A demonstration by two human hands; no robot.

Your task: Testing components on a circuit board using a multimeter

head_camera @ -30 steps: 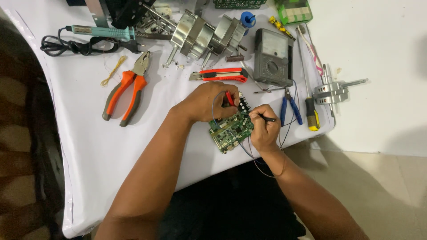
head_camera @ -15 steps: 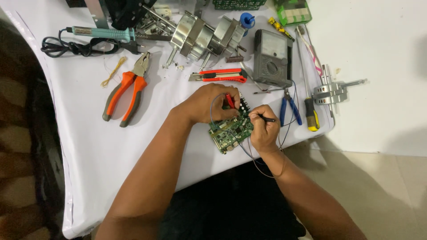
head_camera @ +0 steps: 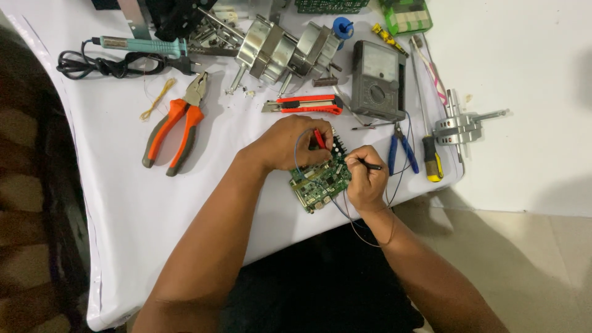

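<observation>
Bench, from left to right.

1. Soldering iron, teal handle, with its black cord coiled at the far left of the white table.
2. Pliers, orange grips, lying flat, well apart from my hands.
3. Metal motor parts at the back; a red box cutter in front of them.
4. My left hand, fingers closed on a red probe, its tip down at the circuit board.
5. Circuit board, green, at the table's near edge, between my two hands and partly under them.
6. My right hand, clenched around a black probe; thin leads trail below my wrist.
7. Grey meter behind my right hand.
8. Blue-handled cutters just beside my right hand, then a screwdriver with a yellow and black handle.
9. Metal shaft piece at the right edge.
</observation>
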